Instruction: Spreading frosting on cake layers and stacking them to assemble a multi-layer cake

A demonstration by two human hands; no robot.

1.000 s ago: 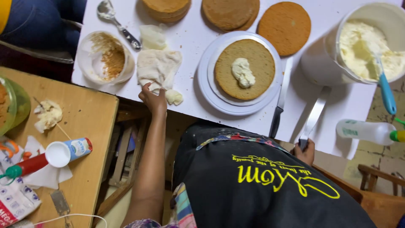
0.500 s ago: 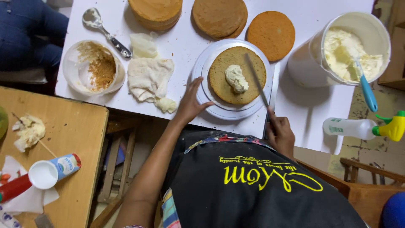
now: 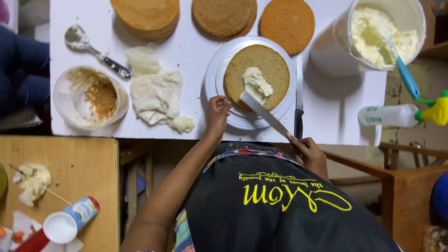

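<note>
A second ago the left hand (image 3: pixel 217 113) lay on the crumpled white cloth (image 3: pixel 156 95); it has since crossed to the near-left rim of the white turntable (image 3: pixel 215 70) and now touches it. The right hand (image 3: pixel 309 153), then low by the table's near edge, took up the long spatula (image 3: pixel 264 113), whose blade tip now seems to meet the dollop of cream (image 3: pixel 256 84) on the cake layer (image 3: pixel 275 65).

The left arm reaches forward, bare, bent a little at the elbow. The left hand (image 3: pixel 217 111) has curled fingers with the tips pressing down. The right hand (image 3: pixel 309 153) stays low near the body, closed in a grip, index finger stretched forward; the thumb seems hidden underneath.
</note>
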